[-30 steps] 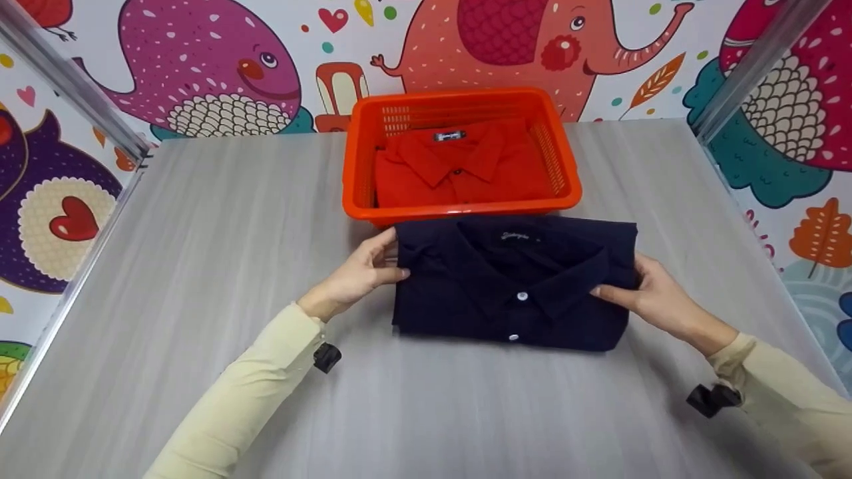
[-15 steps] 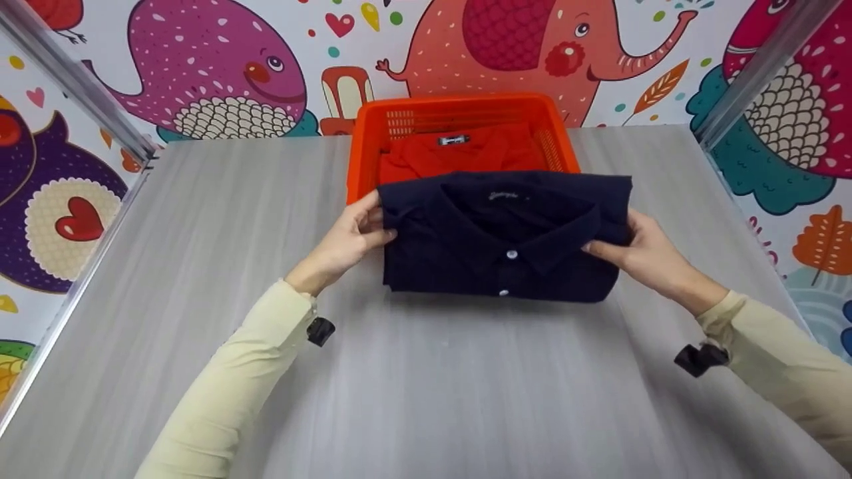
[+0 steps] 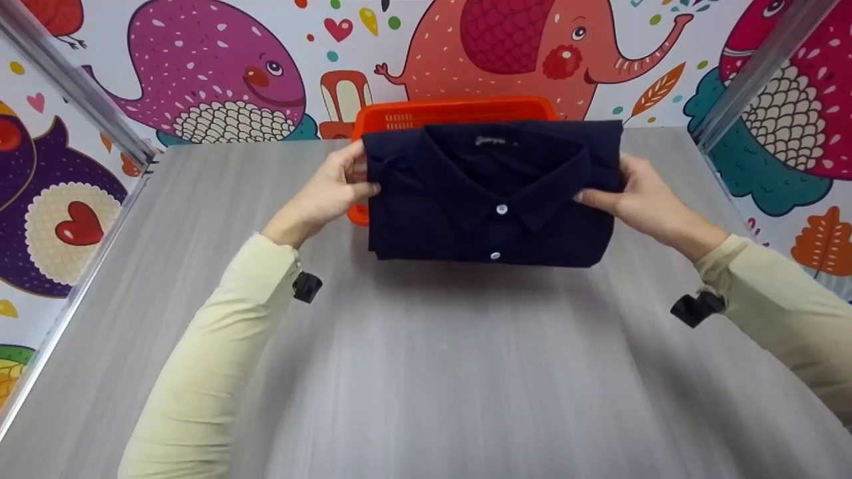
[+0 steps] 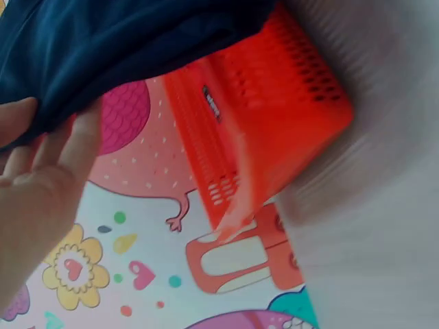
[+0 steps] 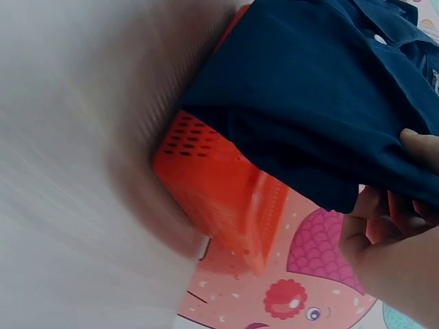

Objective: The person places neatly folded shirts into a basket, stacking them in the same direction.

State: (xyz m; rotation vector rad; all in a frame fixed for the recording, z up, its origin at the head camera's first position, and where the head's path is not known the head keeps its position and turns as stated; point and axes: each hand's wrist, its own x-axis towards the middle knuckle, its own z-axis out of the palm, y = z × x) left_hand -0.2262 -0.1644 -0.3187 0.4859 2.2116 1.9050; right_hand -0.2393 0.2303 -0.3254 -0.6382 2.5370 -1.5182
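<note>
A folded navy shirt with a collar and white buttons hangs in the air between both hands, hiding most of the orange basket. Its left edge is pinched by my left hand, thumb on top and fingers beneath. On the opposite edge my right hand grips the cloth the same way. Seen from the left wrist, the basket stands below the shirt, with a label on red cloth inside. From the right wrist, the shirt overhangs the basket wall, apart from the table.
The grey table extends in front of the basket and to both sides. Behind it rises a wall printed with cartoon animals. Metal posts stand at the back corners.
Both hands have lifted the navy shirt and carried it away from me, from in front of the basket to above it. The red shirt inside is now covered in the head view.
</note>
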